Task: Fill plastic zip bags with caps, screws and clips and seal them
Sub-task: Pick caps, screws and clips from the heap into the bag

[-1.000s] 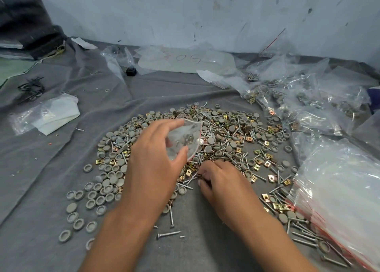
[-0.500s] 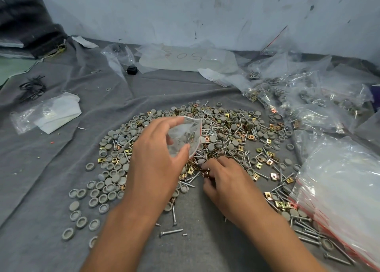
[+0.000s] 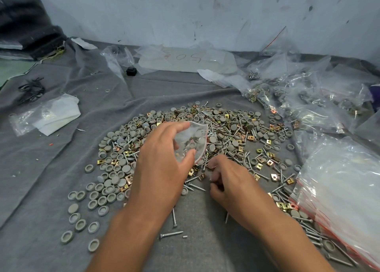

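A wide heap of grey caps (image 3: pixel 115 177), silver screws (image 3: pixel 224 128) and brass clips (image 3: pixel 273 176) lies on the grey cloth. My left hand (image 3: pixel 162 169) holds a small clear zip bag (image 3: pixel 191 142) above the heap, thumb below and fingers on top, its red-edged mouth facing right. A few small parts show inside the bag. My right hand (image 3: pixel 228 181) sits just below the bag's mouth with its fingers curled in at the heap's near edge. What those fingers pinch is hidden.
A stack of empty zip bags (image 3: pixel 339 199) lies at the right edge. Filled bags (image 3: pixel 304 103) pile up at the back right. More plastic and a folded white sheet (image 3: pixel 55 115) lie at the left, black ties (image 3: pixel 30 89) beyond. Loose screws (image 3: pixel 170 233) lie near my wrists.
My right hand has pulled back from the heap's edge and curled its fingers in tighter. My left hand and the bag have held almost still.
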`<state>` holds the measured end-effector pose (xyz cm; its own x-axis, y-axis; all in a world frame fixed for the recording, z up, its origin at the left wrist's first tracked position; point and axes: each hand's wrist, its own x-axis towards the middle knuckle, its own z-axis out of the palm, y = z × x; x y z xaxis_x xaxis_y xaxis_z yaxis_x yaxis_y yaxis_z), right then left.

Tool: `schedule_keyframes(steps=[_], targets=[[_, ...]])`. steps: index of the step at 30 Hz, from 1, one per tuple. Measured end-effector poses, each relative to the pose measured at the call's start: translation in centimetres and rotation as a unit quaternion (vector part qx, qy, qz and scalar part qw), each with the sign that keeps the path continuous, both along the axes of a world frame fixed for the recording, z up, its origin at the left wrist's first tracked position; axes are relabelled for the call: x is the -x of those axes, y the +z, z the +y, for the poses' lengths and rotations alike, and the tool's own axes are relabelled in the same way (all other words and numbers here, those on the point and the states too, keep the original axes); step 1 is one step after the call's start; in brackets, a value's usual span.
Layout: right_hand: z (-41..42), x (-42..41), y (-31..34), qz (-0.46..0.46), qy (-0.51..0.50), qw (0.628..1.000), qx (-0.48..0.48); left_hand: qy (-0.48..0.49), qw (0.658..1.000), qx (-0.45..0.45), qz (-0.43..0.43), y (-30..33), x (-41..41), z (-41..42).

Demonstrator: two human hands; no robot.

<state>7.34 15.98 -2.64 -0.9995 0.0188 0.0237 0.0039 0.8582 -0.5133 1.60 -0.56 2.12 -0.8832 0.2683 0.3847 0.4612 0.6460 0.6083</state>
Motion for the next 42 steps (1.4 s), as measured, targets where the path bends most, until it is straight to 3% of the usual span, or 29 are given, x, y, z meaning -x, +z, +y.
schedule_keyframes(steps=[5, 16, 25, 27, 29, 32, 34, 37, 39, 42], targets=[[0.0, -0.1, 0.0, 0.001, 0.015, 0.998, -0.055, -0.003, 1.000, 0.000, 0.002, -0.3, 0.0, 0.0], [1.1, 0.2, -0.6, 0.001, -0.084, 0.995, -0.047, -0.008, 1.000, -0.004, -0.001, -0.5, -0.1, 0.1], [1.0, 0.9, -0.9, 0.002, -0.080, 0.995, -0.063, -0.013, 1.000, -0.002, -0.006, -0.8, -0.1, 0.4], [1.3, 1.0, -0.8, 0.021, -0.084, 0.996, -0.009, -0.015, 1.000, 0.006, -0.005, -0.9, 0.0, 0.4], [1.7, 1.0, -0.4, 0.048, -0.089, 0.989, 0.110, -0.018, 1.000, 0.009, -0.007, -1.0, 0.0, 0.2], [2.1, 0.8, 1.1, 0.054, -0.057, 0.946, 0.316, -0.025, 1.000, 0.013, -0.008, -1.0, 0.0, 0.2], [1.9, 0.6, 1.6, 0.102, -0.039, 0.929, 0.353, -0.035, 0.999, 0.020, -0.005, -1.1, -0.1, 0.4], [0.8, 0.3, 2.2, 0.238, -0.035, 0.922, 0.305, -0.051, 0.998, 0.026, -0.009, -1.2, -0.3, 0.8], [0.3, 0.4, 2.5, 0.313, -0.034, 0.922, 0.223, -0.060, 0.998, 0.033, -0.014, -1.3, -0.4, 1.1], [0.0, 0.6, 2.5, 0.357, -0.022, 0.928, 0.107, -0.065, 0.997, 0.037, -0.011, -1.4, -0.4, 1.2]])
